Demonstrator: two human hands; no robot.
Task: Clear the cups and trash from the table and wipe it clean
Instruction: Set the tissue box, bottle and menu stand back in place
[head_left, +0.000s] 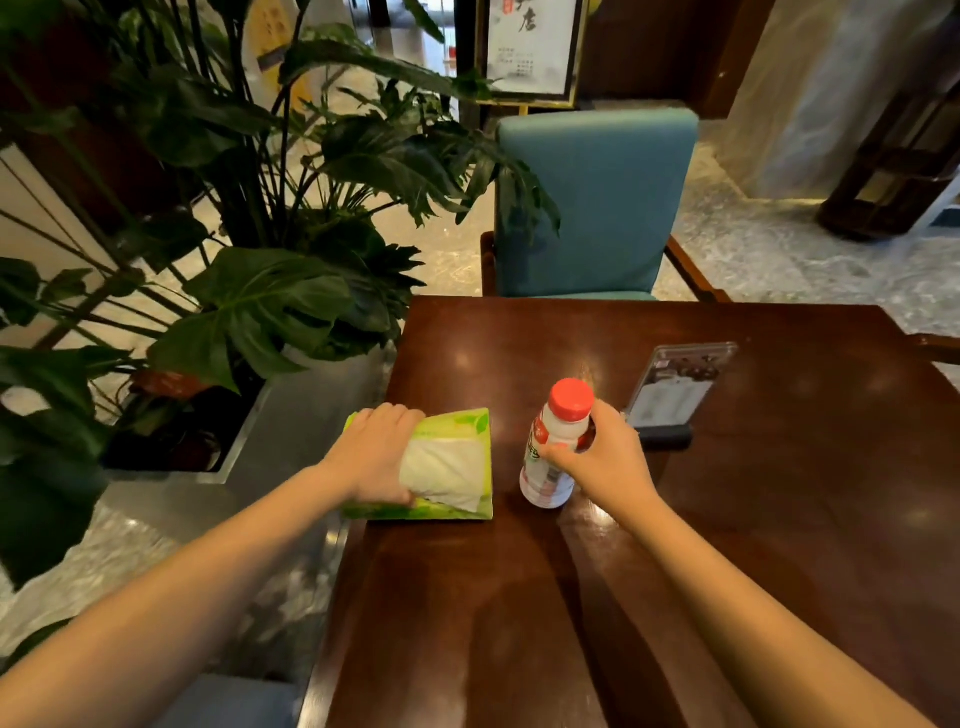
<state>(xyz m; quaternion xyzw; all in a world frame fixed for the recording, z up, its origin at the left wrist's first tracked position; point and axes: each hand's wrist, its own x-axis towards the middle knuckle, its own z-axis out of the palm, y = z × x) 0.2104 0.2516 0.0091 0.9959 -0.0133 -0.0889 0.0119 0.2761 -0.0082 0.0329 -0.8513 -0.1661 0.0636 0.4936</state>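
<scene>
The bottle (556, 447) stands near table (779, 519) centre, red cap up, long axis upright with a slight lean toward 1 o'clock. The right hand (602, 457) grasps it from 3 o'clock, fingers wrapped round the body below the cap; whether its base touches the wood cannot be told. At 9 o'clock from the bottle, just beside it, the tissue pack (441, 462) lies flat at the table's left edge, the left hand (376, 452) clasped over its left end. A phone (670, 389) lies at 2 o'clock. In judgement, each item is already held by its nearer hand; lifting straight up clears both.
</scene>
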